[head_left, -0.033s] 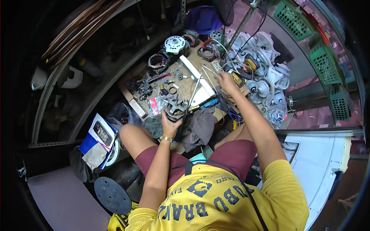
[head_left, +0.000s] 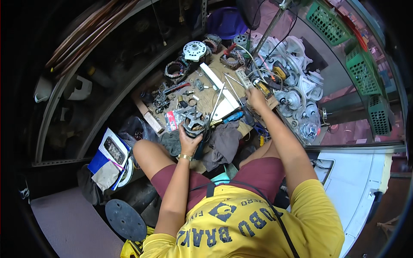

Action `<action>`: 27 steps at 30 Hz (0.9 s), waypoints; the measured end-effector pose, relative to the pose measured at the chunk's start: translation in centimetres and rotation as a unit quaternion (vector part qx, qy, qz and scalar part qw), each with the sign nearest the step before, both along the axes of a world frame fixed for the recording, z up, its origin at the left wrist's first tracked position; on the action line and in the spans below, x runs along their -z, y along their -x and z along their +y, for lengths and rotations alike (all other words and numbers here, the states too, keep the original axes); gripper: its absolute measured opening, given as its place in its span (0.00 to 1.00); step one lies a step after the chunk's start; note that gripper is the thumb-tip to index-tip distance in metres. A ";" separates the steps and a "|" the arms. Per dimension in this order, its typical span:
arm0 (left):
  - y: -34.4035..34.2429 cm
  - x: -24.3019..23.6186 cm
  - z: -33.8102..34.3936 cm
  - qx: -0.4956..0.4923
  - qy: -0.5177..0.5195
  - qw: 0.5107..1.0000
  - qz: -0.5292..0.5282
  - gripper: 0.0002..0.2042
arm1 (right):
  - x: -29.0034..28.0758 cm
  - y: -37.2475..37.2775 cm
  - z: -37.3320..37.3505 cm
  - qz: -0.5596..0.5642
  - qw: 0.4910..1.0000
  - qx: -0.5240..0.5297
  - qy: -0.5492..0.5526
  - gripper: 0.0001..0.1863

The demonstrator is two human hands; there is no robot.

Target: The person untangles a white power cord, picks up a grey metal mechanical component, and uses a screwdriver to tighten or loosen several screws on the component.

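Note:
My left hand (head_left: 189,139) grips a metal motor assembly (head_left: 194,123) with dark cables beside it, above grey rags (head_left: 220,146). My right hand (head_left: 256,98) is closed at the near end of a beige power strip (head_left: 243,77), beside a yellow-and-black tool (head_left: 262,87). Between my hands a long white plastic piece (head_left: 221,87) lies on the wooden worktop (head_left: 206,58) among small metal parts, thin rods and a blue-handled tool (head_left: 232,116). A red-and-white packet (head_left: 174,120) lies left of the motor.
Wound stator rings (head_left: 176,69) and a white perforated housing (head_left: 194,49) sit at the back. Clear plastic-wrapped parts (head_left: 301,107) crowd the right, beside a metal pole (head_left: 269,32). Green baskets (head_left: 361,71) line the far right. Papers (head_left: 109,159) and a dark round plate (head_left: 125,219) are at lower left.
My right hand has shifted slightly down, toward me, along with my forearm. My left hand and the motor assembly it holds have moved only very slightly.

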State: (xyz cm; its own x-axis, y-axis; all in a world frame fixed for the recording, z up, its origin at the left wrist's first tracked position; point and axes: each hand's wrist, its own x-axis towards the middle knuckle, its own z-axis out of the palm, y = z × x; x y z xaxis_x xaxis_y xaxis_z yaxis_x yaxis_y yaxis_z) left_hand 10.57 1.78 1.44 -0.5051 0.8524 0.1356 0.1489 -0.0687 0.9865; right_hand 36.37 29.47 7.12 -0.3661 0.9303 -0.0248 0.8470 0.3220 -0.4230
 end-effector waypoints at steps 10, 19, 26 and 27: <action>0.7 -1.6 -0.4 -0.056 0.013 0.998 0.029 0.43 | 11.2 -1.7 -3.6 -0.112 0.980 0.116 0.118 0.16; -0.7 -0.6 0.5 -0.048 0.012 0.999 0.004 0.44 | 10.3 -1.7 -3.9 0.093 0.984 0.139 -0.061 0.21; -1.9 -1.0 0.7 -0.058 -0.012 0.998 -0.026 0.43 | 3.5 2.1 0.7 0.064 0.980 0.080 -0.168 0.21; -2.1 -1.5 0.8 -0.057 -0.030 0.995 -0.070 0.42 | 2.3 2.5 0.9 0.063 0.980 0.079 -0.169 0.21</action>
